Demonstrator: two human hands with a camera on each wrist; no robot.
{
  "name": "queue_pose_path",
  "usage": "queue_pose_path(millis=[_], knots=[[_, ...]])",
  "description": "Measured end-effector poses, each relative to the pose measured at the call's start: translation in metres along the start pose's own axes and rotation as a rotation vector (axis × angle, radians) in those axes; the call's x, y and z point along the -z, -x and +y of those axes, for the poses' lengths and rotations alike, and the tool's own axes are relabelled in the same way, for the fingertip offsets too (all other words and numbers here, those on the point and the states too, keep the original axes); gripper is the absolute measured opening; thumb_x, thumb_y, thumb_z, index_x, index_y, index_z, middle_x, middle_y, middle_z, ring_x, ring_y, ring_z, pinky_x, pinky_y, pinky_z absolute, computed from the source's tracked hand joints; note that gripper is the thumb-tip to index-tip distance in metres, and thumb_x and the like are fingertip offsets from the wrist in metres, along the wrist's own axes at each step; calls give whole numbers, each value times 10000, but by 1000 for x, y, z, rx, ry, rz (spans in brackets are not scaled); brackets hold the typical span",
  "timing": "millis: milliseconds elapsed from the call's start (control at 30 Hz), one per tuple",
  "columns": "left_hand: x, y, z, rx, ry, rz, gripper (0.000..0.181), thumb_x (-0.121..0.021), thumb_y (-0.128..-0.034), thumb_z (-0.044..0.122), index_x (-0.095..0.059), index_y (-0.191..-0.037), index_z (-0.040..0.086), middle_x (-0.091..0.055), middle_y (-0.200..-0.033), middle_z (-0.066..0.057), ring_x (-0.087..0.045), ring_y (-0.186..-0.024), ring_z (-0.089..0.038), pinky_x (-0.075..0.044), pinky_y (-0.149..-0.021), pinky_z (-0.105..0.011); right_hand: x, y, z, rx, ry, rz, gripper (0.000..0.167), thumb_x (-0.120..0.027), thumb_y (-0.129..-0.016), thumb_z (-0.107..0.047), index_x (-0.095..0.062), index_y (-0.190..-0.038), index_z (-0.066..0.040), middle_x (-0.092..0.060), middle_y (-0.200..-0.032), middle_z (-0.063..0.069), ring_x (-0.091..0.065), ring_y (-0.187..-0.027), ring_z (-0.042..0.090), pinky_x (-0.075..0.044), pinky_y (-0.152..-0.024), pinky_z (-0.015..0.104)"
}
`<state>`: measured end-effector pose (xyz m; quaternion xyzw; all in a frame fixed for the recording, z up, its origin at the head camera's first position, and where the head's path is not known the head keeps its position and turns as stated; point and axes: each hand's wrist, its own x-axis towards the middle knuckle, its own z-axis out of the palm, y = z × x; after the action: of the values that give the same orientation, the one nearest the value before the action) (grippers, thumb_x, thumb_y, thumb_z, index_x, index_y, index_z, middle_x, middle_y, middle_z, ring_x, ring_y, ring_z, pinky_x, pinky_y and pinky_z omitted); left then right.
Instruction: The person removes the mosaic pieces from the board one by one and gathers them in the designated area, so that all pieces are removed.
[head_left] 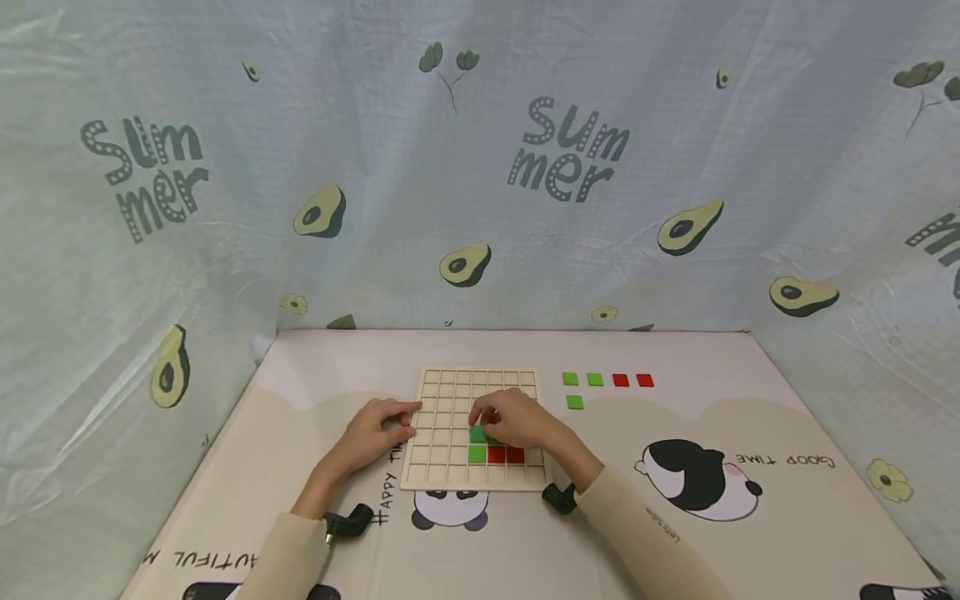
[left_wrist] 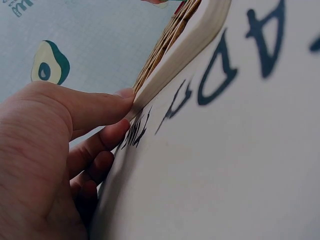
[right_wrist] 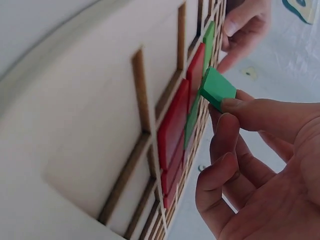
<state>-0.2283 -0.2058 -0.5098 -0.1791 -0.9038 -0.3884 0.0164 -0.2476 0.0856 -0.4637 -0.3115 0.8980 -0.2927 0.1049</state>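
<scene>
A pale wooden grid board [head_left: 442, 475] lies on the table, with red tiles [head_left: 497, 454] and a light green tile [head_left: 477, 454] set in its squares. Between thumb and fingers, my right hand [head_left: 517, 418] pinches a green square tile [right_wrist: 217, 89]. That tile is tilted, its lower edge close to the board's surface beside the red tiles. At the board's left edge [left_wrist: 172, 67], the thumb and a fingertip of my left hand [head_left: 372, 429] touch the rim. The right hand hides part of the squares beneath it in the head view.
Right of the board lie loose green tiles [head_left: 570, 378] and two loose red tiles [head_left: 620, 380]. A printed cloth [head_left: 810, 500] covers the table. An avocado-patterned curtain [head_left: 390, 167] hangs behind and along the sides.
</scene>
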Motion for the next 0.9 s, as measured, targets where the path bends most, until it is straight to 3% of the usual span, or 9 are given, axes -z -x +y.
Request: queue_pose_path(millis=[300,667,900], knots=[[1,0,-1,-8,-4,10,422,-751,-919,185,-708,-1326,80,-659,-917,81,-512,-976,-161,-386,-930,-378,14,5,5,-11,-24,42,173,-666,-960,-82,-775,-1046,-184,-741,-1005,-18,-662,-890,134,-553,-796,314],[0,-2,1,10,0,-2,418,-756,-919,183,-711,-1324,89,-648,-916,79,-508,-974,-169,-386,-927,-380,46,18,16,0,-7,90,169,-680,-951,-72,-770,-1055,-170,-736,-971,-21,-589,-804,105,-509,-722,241],[1,-1,1,16,2,2,421,-755,-919,189,-710,-1326,90,-652,-921,81,-499,-945,-163,-381,-893,-354,63,30,28,-26,-28,121,167,-698,-940,-53,-775,-1048,-156,-728,-950,-1,-556,-740,132,-488,-656,263]])
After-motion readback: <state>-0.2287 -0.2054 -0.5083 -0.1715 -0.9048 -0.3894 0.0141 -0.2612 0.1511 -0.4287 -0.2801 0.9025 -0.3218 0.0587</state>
